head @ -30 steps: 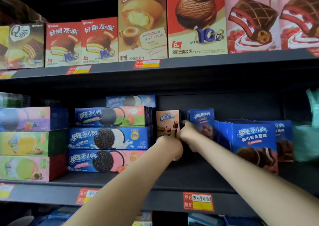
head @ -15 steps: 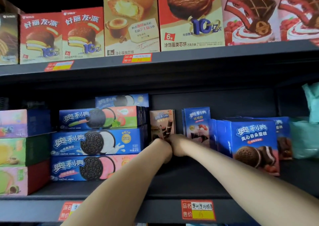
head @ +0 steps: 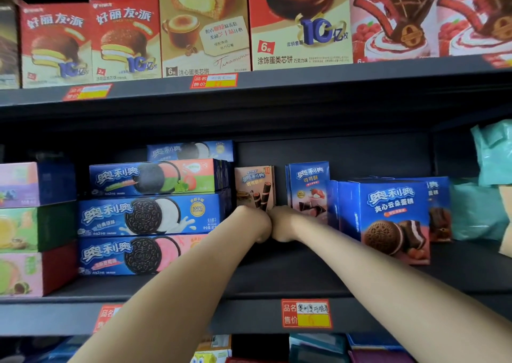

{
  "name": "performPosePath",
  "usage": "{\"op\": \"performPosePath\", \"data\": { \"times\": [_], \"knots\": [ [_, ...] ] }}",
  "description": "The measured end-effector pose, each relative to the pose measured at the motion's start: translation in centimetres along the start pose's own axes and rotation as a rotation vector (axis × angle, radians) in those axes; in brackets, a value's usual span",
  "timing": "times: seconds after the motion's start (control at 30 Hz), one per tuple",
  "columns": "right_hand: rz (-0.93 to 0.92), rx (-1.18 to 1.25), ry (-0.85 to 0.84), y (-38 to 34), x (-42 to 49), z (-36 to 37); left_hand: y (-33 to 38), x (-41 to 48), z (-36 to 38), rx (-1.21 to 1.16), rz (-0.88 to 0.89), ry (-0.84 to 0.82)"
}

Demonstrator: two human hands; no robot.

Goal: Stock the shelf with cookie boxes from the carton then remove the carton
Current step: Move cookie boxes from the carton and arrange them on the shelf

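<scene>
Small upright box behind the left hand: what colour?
The box is light brown, shown best in the head view.

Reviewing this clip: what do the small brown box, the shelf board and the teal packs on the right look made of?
Brown box: printed cardboard, slight sheen, crisp folded edges. Shelf board: probably painted metal, matte dark grey, straight rigid front edge. Teal packs: soft plastic film, likely; crinkled, rounded shapes.

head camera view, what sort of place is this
Most likely a shop or supermarket snack aisle: a dark shelf carries stacked cookie boxes, pie boxes stand on the one above, and a red-and-yellow price tag sits on its front edge.
</scene>
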State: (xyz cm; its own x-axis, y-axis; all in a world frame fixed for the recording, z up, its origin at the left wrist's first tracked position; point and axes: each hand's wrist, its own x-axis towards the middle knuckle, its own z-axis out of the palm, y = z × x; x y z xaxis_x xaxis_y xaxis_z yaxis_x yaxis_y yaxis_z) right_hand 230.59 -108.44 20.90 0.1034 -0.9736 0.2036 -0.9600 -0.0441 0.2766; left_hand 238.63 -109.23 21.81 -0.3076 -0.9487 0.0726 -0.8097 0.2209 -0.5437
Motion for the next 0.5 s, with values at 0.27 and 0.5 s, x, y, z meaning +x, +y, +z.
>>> {"op": "performPosePath", "data": {
  "times": [0.27, 0.5],
  "knots": [
    [-0.046, 0.444, 0.346, -1.6, -6.9, -2.8, -1.8, -9.6, 1.1, -0.718, 0.096, 0.552],
    [-0.219, 0.685, 0.733, -5.9, -18.1, 0.7, 1.0, -18.4, 7.4, -1.201, 0.143, 1.010]
  ]
}}
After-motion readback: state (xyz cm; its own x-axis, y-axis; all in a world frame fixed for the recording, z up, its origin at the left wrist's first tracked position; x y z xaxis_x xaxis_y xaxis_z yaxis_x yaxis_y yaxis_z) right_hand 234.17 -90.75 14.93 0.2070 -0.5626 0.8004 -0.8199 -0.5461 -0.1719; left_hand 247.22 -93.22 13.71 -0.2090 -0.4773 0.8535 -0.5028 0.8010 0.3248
